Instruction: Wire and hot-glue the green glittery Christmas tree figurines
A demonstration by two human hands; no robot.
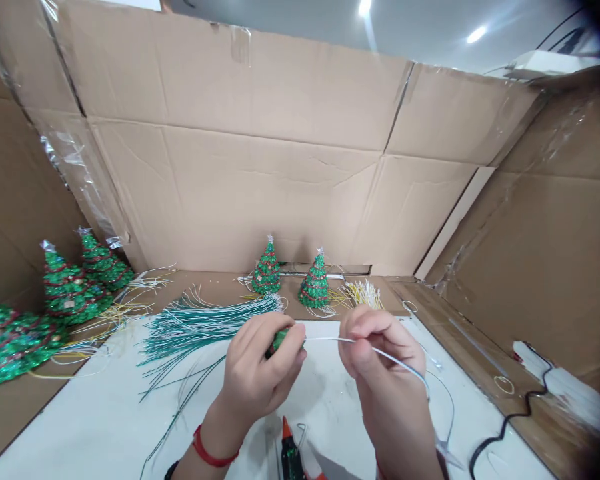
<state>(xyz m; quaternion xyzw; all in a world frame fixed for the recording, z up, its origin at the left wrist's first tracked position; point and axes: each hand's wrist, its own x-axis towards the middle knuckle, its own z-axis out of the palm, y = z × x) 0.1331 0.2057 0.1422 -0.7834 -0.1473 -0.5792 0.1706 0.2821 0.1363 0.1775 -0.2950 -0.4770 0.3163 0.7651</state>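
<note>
Closed around a small green object (279, 341), my left hand (265, 360) is above the middle of the white tabletop (320, 387); the fingers hide most of that object. A thin white wire (325, 339) runs from it to my right hand (385, 360), whose thumb and fingertips pinch it. Past the right hand the wire curves down to the right. Behind and left of my left hand lies a bundle of green and white wires (205, 327). Below the hands is a glue gun (291, 453) with an orange tip.
Two small decorated trees (267, 270) (315, 280) stand at the back, beside a white and yellow wire bundle (365, 293). Larger trees (73, 287) are at the left. Cardboard walls (260, 173) surround the table. A black cable (510, 417) lies at the right.
</note>
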